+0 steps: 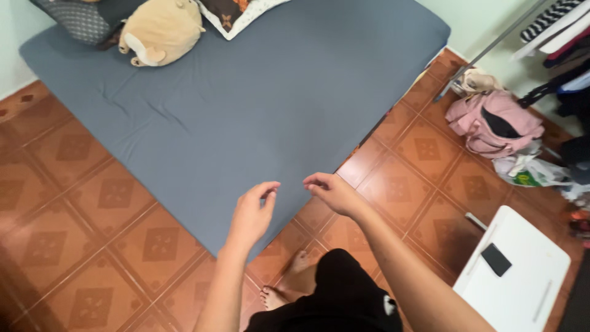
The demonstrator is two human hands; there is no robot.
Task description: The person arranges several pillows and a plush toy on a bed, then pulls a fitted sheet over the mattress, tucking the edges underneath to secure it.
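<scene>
I stand at the near corner of a low mattress (258, 92) covered with a grey-blue fitted sheet. My left hand (253, 212) hovers over that corner with the fingers loosely curled and nothing in it. My right hand (332, 190) is a little to the right, above the mattress edge, fingers bent and apart, also holding nothing. Neither hand touches the sheet as far as I can tell. My bare feet (289, 286) rest on the tiled floor just below the corner.
A tan plush toy (161, 29) and patterned pillows (83, 18) lie at the mattress head. A pink bag (495, 123) and plastic bags sit on the floor at right under a clothes rack (553, 31). A white table (522, 276) with a dark phone (496, 259) stands at lower right.
</scene>
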